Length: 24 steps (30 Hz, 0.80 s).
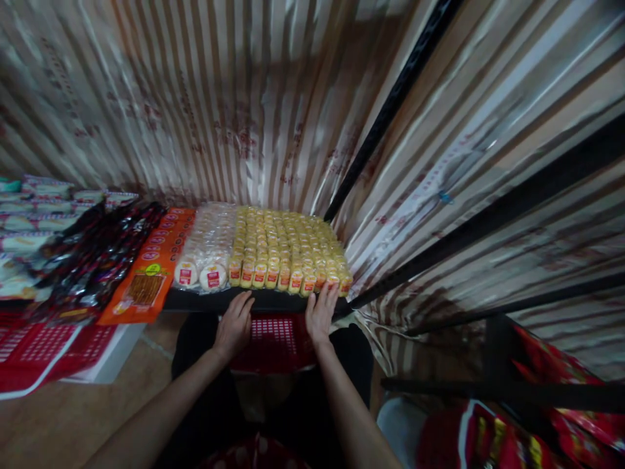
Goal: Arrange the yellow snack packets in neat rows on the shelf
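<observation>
My left hand rests with its fingers stretched onto the dark front edge of a low shelf. My right hand is flat and open, its fingertips touching the front row of yellow packaged snacks laid in tight rows on the shelf. To the left of these lie white round packaged cakes. Neither hand holds anything.
An orange snack packet and dark packets lie further left, with pale packets beyond. A red basket sits under the shelf. Striped curtain hangs behind; black rack bars cross at right above red packets.
</observation>
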Each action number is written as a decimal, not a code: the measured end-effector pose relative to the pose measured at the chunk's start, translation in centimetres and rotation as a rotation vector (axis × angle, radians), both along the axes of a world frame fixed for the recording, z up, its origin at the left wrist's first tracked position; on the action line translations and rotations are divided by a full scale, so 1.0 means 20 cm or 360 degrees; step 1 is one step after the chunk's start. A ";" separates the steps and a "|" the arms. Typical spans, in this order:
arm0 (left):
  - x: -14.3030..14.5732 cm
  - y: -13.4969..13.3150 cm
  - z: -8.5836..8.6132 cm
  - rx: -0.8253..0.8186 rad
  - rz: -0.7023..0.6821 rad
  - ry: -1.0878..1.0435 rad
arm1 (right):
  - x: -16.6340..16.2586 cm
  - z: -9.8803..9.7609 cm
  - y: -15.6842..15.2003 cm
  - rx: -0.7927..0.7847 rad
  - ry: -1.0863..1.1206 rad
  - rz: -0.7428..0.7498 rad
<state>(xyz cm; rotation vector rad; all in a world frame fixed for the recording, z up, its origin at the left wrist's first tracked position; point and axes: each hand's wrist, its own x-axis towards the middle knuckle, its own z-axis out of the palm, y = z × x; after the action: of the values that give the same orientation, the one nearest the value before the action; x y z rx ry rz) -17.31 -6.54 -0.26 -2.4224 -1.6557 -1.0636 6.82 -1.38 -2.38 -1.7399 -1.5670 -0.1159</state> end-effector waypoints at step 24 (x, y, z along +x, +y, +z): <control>-0.03 -0.02 0.05 -0.0089 -0.0217 -0.0029 | -0.10 0.11 -0.07 0.0068 -0.0131 0.0319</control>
<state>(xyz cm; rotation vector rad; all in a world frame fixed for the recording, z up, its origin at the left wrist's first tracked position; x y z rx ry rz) -17.93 -7.03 0.78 -2.6020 -1.5658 -1.0729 4.88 -2.88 -0.16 -1.5529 -1.7768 -0.1218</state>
